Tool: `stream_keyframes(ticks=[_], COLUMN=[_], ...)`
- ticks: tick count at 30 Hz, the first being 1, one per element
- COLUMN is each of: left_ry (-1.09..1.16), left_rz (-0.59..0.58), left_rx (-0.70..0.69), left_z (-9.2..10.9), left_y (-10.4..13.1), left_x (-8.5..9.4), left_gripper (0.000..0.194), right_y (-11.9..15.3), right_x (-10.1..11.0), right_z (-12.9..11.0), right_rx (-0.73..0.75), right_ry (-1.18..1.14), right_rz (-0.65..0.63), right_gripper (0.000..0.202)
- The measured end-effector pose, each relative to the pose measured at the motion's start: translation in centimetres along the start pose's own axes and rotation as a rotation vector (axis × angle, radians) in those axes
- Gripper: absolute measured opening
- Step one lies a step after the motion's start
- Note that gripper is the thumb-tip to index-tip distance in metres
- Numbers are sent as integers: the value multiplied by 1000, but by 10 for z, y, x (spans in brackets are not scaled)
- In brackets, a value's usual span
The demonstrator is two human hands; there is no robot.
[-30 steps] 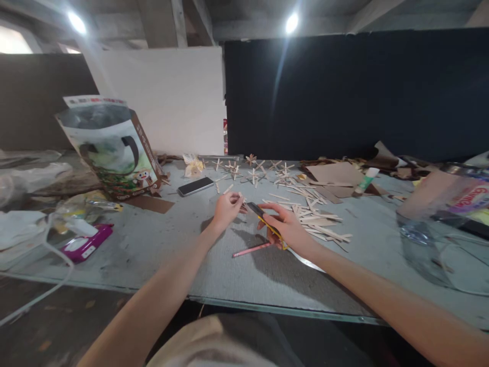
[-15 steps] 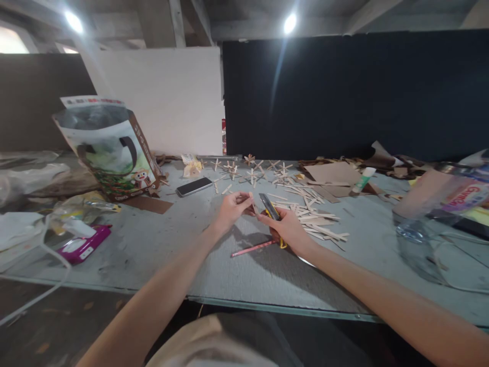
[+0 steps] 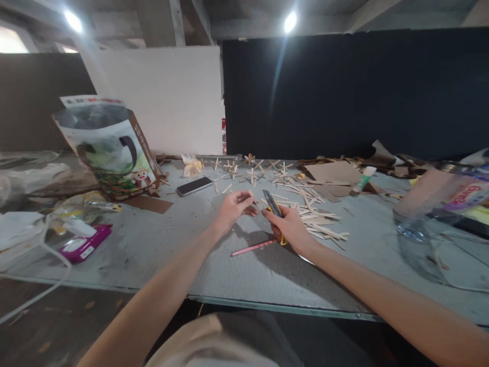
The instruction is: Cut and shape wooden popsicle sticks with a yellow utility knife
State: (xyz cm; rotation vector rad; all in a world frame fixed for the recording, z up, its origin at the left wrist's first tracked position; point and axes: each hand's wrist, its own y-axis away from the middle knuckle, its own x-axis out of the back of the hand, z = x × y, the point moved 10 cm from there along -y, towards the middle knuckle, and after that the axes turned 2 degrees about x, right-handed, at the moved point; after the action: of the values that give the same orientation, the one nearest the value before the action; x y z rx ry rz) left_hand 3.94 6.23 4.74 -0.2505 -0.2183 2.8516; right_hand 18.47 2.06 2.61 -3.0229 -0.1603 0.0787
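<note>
My right hand point(image 3: 290, 227) grips a yellow and black utility knife point(image 3: 273, 206), its blade end pointing up and away from me. Just to the left, my left hand point(image 3: 234, 208) pinches a small thin piece point(image 3: 255, 203), perhaps a sliver of wood or card; most of it is hidden by the fingers. A small gap separates the two hands above the table. Below them lies a pink pencil point(image 3: 252, 248). A pile of flat wooden sticks point(image 3: 323, 222) spreads beyond my right hand, and several star shapes made of crossed sticks point(image 3: 252, 176) sit farther back.
A phone point(image 3: 194, 186) lies beyond my left hand. At left stand a large printed bag point(image 3: 114, 153) and a purple device point(image 3: 86, 243) with a white cable. Cardboard pieces point(image 3: 330, 174), a glue stick point(image 3: 364, 179) and a clear plastic container point(image 3: 416, 250) occupy the right.
My right hand and the knife have shifted slightly right, away from my left hand, so the fingers are now apart. My left hand stays nearly in place.
</note>
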Motion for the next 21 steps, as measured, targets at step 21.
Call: stream_keyframes(ticks=[21], left_ry=[-38], left_rz=[-106], left_rx=[89], left_z=[-20], left_y=[-5], left_x=[2], left_gripper=[39], right_y=[-1], right_x=[-13], right_z=[12], right_rx=[-120], right_ry=[-150], right_rz=[-125], right_gripper=[60])
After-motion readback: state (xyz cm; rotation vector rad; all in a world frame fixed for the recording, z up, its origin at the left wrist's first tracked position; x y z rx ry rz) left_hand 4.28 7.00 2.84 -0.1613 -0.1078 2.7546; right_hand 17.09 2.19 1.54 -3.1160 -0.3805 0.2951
